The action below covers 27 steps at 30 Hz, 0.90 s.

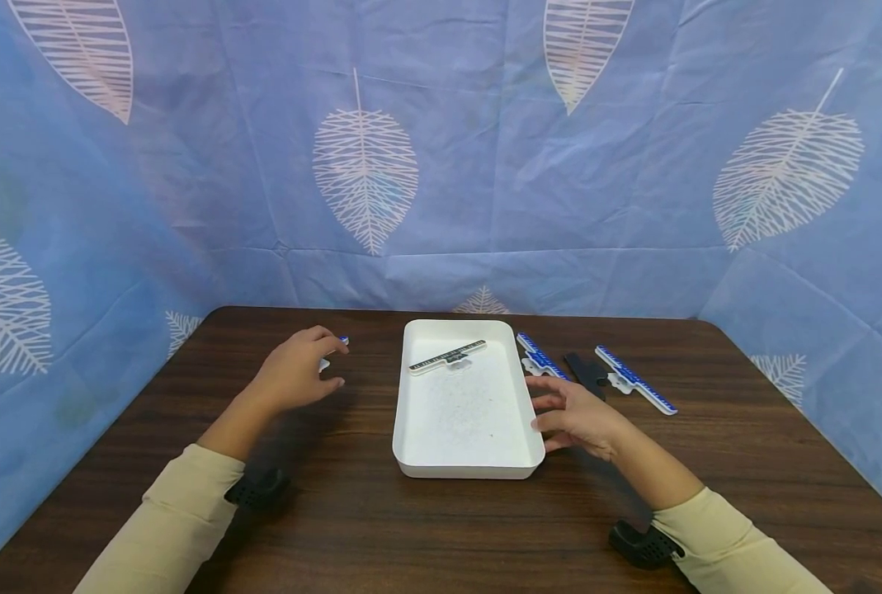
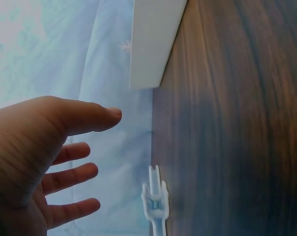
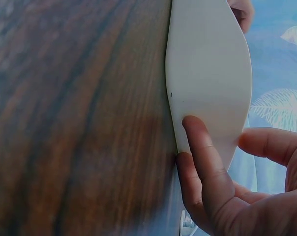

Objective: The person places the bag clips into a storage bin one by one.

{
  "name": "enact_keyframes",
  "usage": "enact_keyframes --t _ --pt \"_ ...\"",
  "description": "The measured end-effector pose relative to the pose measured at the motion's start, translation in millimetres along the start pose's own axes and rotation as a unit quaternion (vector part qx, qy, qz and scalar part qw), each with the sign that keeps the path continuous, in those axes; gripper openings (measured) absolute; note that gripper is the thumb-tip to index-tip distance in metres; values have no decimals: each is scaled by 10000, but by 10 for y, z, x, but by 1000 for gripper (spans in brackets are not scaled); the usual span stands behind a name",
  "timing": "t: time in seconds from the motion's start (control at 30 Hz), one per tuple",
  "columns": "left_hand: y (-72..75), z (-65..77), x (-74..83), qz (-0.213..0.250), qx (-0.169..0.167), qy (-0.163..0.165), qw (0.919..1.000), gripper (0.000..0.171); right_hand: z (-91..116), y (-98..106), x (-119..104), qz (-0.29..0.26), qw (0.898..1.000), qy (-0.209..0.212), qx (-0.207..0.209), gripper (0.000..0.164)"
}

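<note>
My left hand (image 1: 297, 373) hovers over the left side of the table with thumb and fingers spread, holding nothing. Just past its fingers lies a blue and white clip (image 1: 325, 365), mostly hidden by that hand; its white handle shows in the left wrist view. A shallow white tray (image 1: 461, 472) stands mid-table. Inside it, towards the back, is a long black and white ruler-like clip (image 1: 448, 357) with a clear handle. With my right hand (image 1: 577, 418) I touch the tray's right side, fingers along the outer wall and thumb tip at the rim.
Right of the tray lie a blue and white ruler-like clip (image 1: 540, 356), a black clip (image 1: 586, 375) and another blue one (image 1: 637, 379). The brown wooden table (image 1: 381, 536) ends at a blue leaf-patterned curtain (image 1: 470, 181).
</note>
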State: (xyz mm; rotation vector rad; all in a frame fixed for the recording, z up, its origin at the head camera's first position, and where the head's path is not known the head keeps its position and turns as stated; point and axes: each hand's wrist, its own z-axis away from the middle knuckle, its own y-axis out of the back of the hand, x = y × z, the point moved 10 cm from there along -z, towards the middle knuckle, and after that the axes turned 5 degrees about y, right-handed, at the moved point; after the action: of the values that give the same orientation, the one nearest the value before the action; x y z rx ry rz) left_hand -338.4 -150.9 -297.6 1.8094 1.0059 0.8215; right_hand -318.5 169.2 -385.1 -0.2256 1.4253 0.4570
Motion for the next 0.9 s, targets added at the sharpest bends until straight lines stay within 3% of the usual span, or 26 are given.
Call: enact_keyframes --t 0.57,0.9 --pt "-192 -42 -466 80 -393 903 9951 43 1 -16 -1 -115 9999 1 -73 73" --pt "-290 -51 -552 192 -783 1000 9917 49 -5 -3 16 -95 10000 -14 -2 74"
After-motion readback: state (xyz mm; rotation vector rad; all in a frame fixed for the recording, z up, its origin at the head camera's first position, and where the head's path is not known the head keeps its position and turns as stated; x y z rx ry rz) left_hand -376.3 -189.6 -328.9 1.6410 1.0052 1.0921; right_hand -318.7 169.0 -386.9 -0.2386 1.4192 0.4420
